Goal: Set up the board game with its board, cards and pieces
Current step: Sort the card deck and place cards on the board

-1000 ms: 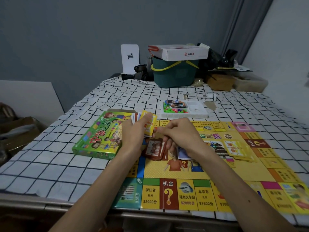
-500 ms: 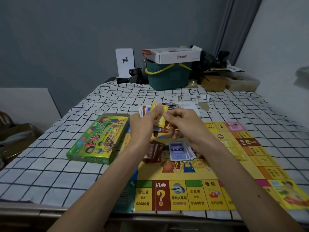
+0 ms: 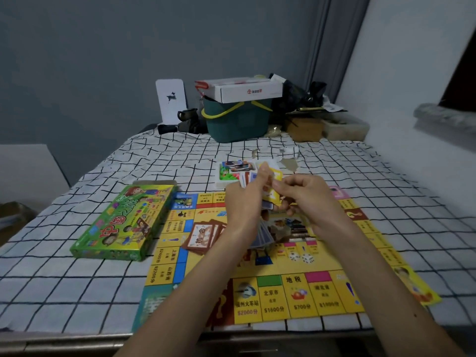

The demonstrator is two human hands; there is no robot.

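Observation:
The yellow game board (image 3: 273,292) lies open on the checked cloth. My left hand (image 3: 247,199) grips a fan of cards (image 3: 270,191) above the board's far half. My right hand (image 3: 306,197) pinches the yellow front card of that fan. On the board lie a brown card pile (image 3: 203,235) and a blue card pile (image 3: 262,235), the blue one partly hidden by my left wrist. A white tray of pieces (image 3: 231,173) sits beyond the board, half hidden by the fan. The green game box (image 3: 123,222) lies left of the board.
A green bucket (image 3: 237,119) with a white carton (image 3: 242,90) on top stands at the table's far edge, with a white card stand (image 3: 171,100) and dark clutter beside it. Torn paper scraps (image 3: 288,158) lie behind the tray. A wall runs along the right.
Both hands rose from the board with the fan of cards. A blue card pile now lies on the board where the right hand was a second ago. The view shifted left.

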